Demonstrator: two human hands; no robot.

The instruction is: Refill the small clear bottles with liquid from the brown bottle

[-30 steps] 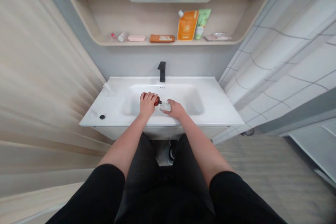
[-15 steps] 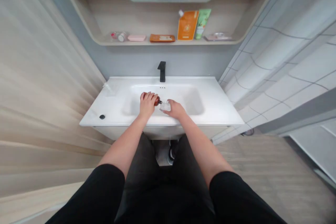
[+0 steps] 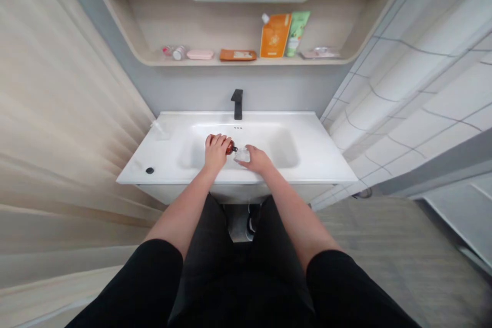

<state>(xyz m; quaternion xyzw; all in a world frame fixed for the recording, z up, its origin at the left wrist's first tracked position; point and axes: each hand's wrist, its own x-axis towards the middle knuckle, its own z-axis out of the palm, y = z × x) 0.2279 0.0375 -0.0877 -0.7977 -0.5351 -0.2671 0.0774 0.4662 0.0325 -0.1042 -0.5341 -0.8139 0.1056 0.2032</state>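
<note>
While the left hand (image 3: 217,152) was wrapped round a brown bottle (image 3: 230,147), the right hand (image 3: 257,160) held a clear container (image 3: 242,155) between thumb and fingers. Bottle was tipped well over, dark neck pointing right, at the container. Couldn't tell whether neck and container touched, or whether liquid was running. Both items were above the basin (image 3: 286,146), toward its front, with the black faucet (image 3: 238,105) behind. Left of the basin, on the white bench (image 3: 330,161): black disc-shaped piece (image 3: 149,170) near the front edge, plus a clear item (image 3: 160,132) farther back, too faint to identify. Above the faucet, the shelf (image 3: 207,63) carried a pink case (image 3: 200,55), an orange packet (image 3: 238,55), and an orange pouch (image 3: 275,36) upright beside a green tube (image 3: 297,35).
</note>
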